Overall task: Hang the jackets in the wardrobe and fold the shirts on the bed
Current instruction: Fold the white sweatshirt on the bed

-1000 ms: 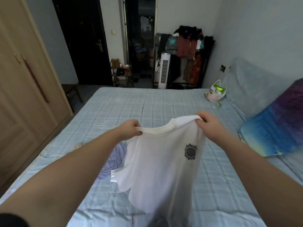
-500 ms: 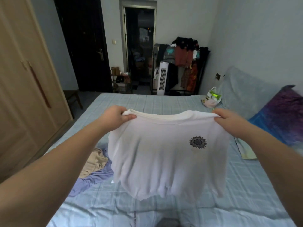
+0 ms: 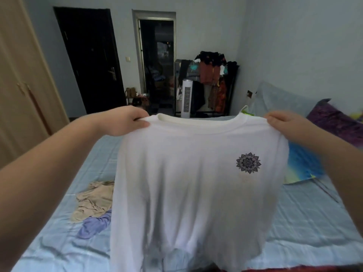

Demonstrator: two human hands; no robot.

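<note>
Seen from a head-worn camera, a person's left forearm (image 3: 49,163) and right forearm (image 3: 324,163) are bare from the frame's edge to the wrist, full and smooth in outline. The left hand (image 3: 121,121) shows a broad back and rounded knuckles. The right hand (image 3: 286,124) is slightly blurred, its short fingers (image 3: 273,120) bare.

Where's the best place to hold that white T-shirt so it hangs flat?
By its two shoulders, one on each side of the collar, pinched from above. The white T-shirt hangs open and straight that way, as the left hand and right hand grip it.
</note>
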